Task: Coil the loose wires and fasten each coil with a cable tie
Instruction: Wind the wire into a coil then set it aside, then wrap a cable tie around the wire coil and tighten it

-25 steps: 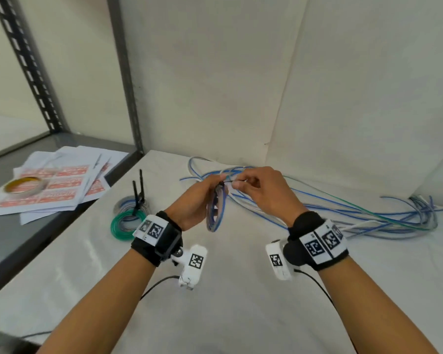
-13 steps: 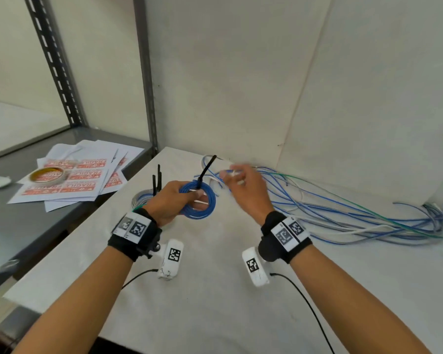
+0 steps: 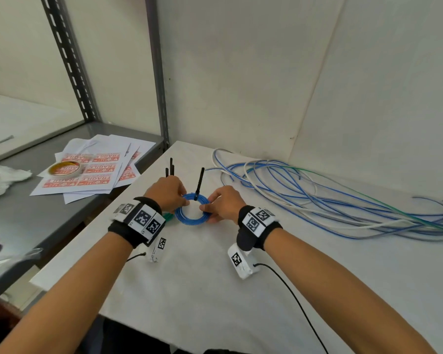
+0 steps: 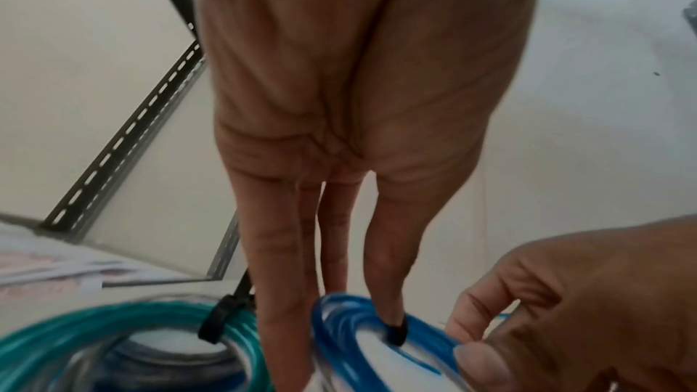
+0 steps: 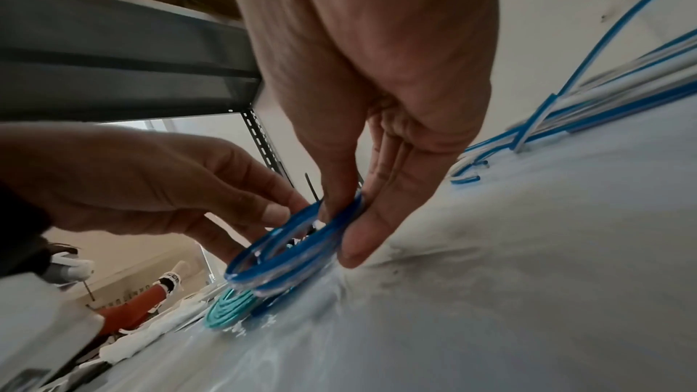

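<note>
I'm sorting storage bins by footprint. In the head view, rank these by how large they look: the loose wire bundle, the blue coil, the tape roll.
1. loose wire bundle, by far the widest.
2. blue coil.
3. tape roll.
The last two look alike, and the roll lies farther from the camera, so that order is unsure.

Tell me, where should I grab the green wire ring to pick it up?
Probably pinch the green coil on its rim beside the black cable tie, coming from above. It lies flat on the table, and the tie bunches the loops there. The left hand partly covers it.
</note>
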Demonstrator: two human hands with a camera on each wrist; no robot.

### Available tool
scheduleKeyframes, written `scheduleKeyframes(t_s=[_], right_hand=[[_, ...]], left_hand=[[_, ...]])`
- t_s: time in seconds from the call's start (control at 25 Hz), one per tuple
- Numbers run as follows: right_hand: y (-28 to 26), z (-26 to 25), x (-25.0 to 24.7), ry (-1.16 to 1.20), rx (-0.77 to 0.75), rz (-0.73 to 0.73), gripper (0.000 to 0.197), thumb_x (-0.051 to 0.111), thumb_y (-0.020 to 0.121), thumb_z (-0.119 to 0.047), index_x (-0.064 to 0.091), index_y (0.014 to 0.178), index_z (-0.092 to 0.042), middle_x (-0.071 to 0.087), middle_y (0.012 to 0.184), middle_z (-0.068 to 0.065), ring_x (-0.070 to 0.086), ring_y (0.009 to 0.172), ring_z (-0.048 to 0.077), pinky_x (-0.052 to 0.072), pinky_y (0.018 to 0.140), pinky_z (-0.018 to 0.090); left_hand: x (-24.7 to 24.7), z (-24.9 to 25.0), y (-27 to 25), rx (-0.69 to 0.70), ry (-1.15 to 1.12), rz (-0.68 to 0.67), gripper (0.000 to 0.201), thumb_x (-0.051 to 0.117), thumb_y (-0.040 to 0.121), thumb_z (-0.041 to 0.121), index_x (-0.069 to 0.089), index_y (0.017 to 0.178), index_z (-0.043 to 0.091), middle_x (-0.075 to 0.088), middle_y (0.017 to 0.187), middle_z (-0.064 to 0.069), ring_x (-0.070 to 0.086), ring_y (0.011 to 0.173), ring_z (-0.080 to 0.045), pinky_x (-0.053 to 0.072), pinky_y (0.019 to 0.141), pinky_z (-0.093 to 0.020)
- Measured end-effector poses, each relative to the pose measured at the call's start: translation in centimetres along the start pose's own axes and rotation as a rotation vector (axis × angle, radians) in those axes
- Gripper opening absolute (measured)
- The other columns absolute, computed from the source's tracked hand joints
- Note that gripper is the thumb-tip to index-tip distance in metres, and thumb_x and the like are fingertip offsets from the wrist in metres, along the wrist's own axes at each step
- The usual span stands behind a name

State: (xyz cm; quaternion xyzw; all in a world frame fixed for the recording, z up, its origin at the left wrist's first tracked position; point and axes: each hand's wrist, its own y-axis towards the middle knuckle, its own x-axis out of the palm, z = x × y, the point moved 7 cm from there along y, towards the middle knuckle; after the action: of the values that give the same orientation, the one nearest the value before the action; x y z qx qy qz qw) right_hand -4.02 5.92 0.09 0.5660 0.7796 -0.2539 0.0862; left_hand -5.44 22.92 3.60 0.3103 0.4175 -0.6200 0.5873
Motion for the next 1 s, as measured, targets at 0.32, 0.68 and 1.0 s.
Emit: scheduleKeyframes(t_s=[0.32, 0.68, 1.0], right_hand=[[0.7, 0.2, 0.9, -0.165, -0.028, -0.015, 0.033, 0.084, 0.083, -0.018, 0.066, 0.109, -0.005, 0.075, 0.097, 0.017, 0.077, 0.083, 0.032, 0.062, 0.084, 0.042], [-2.5, 3.8, -18.6, -0.761, 0.060, 0.627, 0.049, 0.066, 0.097, -0.026, 0.045, 0.137, -0.007, 0.048, 0.139, 0.018, 0.054, 0.125, 0.040, 0.046, 0.095, 0.047], [-3.4, 5.5, -18.4, -0.622, -0.082, 0.413, 0.013, 0.074, 0.090, -0.029, 0.077, 0.100, -0.021, 0.074, 0.100, 0.010, 0.067, 0.094, 0.029, 0.052, 0.079, 0.034]], left_hand=[[1.1, 4.2, -0.6, 0.139, 0.001, -0.020, 0.007, 0.065, 0.093, 0.020, 0.070, 0.095, 0.016, 0.075, 0.084, -0.004, 0.072, 0.070, -0.014, 0.055, 0.066, -0.025], [7.7, 14.5, 3.3, 0.264, -0.259, -0.170, 0.016, 0.065, 0.096, 0.026, 0.064, 0.095, 0.009, 0.075, 0.087, -0.010, 0.070, 0.063, -0.016, 0.058, 0.057, -0.022], [10.8, 19.7, 4.8, 0.109, -0.812, -0.273, 0.044, 0.052, 0.102, 0.046, 0.061, 0.110, 0.003, 0.069, 0.100, -0.015, 0.068, 0.081, -0.025, 0.057, 0.063, -0.030]])
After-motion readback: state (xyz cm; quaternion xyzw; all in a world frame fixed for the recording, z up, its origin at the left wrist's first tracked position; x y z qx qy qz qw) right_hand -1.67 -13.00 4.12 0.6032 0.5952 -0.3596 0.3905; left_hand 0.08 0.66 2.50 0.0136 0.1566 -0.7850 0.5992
